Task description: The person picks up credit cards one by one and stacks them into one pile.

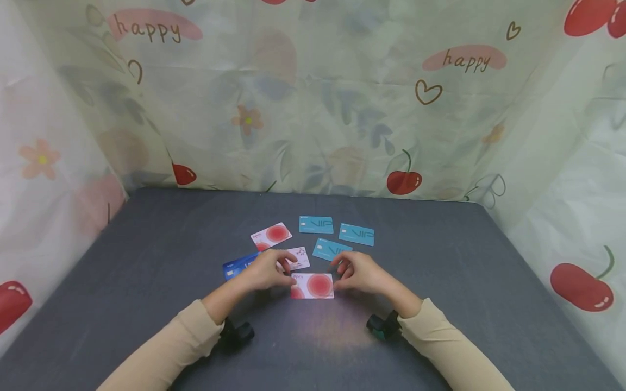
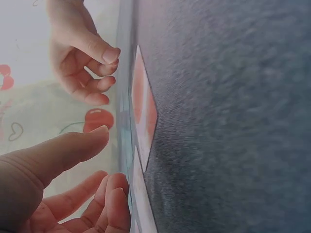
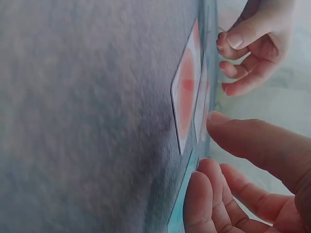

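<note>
We log a white-and-pink rectangular plastic-looking card with red circles flat on the dark grey textured counter, between the hands. Long axis runs left to right, large circle toward the right end. We see left hand and right hand half open, fingers loosely bent, thumbs apart, gripping nothing. Light-blue rectangular VIP card lies by the right fingers.

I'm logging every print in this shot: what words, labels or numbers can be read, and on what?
"happy": left pink patch on the back cloth
"happy": right pink patch
"VIP": far light-blue card
"VIP": right light-blue card
"VI": near light-blue card, rest unclear
Dark blue card: partly hidden, unreadable
Near pink card, middle pink card, far pink card: too small or blurred
</note>
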`<state>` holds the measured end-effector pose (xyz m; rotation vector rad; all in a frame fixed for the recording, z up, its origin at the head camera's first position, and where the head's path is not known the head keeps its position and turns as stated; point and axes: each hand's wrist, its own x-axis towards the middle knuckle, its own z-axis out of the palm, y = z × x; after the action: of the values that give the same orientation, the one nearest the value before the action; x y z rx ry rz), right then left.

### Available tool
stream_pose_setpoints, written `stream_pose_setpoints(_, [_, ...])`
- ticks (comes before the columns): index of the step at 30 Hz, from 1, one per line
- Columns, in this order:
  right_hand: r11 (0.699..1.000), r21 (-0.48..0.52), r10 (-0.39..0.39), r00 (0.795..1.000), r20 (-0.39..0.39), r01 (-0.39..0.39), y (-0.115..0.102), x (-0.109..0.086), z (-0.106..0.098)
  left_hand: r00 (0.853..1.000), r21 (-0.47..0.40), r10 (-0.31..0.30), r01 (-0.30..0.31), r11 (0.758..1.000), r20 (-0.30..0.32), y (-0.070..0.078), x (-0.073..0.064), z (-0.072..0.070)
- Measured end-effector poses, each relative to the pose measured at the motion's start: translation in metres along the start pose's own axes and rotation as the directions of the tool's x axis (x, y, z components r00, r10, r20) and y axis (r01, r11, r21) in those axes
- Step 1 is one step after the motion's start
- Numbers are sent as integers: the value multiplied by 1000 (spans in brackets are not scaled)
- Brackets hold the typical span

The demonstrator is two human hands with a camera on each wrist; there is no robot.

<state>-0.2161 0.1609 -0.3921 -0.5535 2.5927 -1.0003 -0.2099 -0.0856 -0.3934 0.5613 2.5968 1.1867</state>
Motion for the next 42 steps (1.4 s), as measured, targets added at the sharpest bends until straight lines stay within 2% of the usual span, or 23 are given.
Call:
stream_pose_setpoints(3, [1000, -1, -16, 1000, -23, 16, 4, 1, -5, 1000, 5, 1, -1, 1000, -19, 1, 5, -1])
stream_pose_setpoints(7, [1000, -2, -14, 998, -60, 14, 9, 3, -11, 999, -19, -33, 32, 999, -26, 4, 12, -1])
stream_pose_setpoints(14, [999, 22, 26, 996, -86, -24, 18, 6, -18, 998, -38, -61, 60, 998, -27, 11, 29, 1])
stream_pose_setpoints(20, [996, 54, 78, 991, -107, -72, 25, 10, -22, 992, -70, -121, 118, 990, -30, 15, 45, 3])
stream_pose_setpoints(31, [982, 75, 184, 974, -130, -176, 33, 17, -25, 990, -56, -141, 141, 988, -4, 11, 74, 8])
stream_pose_setpoints(35, [972, 86, 229, 964, -132, -219, 34, 20, -27, 988, -65, -156, 156, 986, 16, 10, 81, 9])
stream_pose_setpoints(42, [956, 113, 282, 952, -116, -270, 35, 24, -27, 989, -14, -145, 146, 989, 30, 10, 88, 10])
